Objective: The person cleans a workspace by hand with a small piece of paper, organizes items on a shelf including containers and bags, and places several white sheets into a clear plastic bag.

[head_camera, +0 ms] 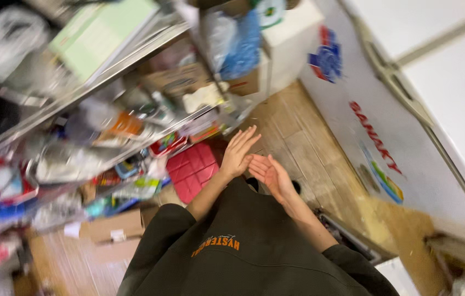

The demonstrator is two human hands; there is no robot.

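Note:
Both my hands are held out in front of my dark sweatshirt, above the wooden floor (298,137). My left hand (239,152) is flat, fingers straight and close together, pointing up and away. My right hand (270,174) lies palm up just beside it, fingers slightly curled, its fingertips near the left hand's heel. Neither hand holds anything. A red quilted square pad (191,171) lies on the floor just left of my left forearm.
A metal shelf rack (106,71) crammed with boxes, packets and bags fills the left side, blurred. A white chest freezer (408,109) with coloured stickers stands on the right. A flat cardboard box (114,227) lies low on the left. White cartons (290,38) stand at the far end.

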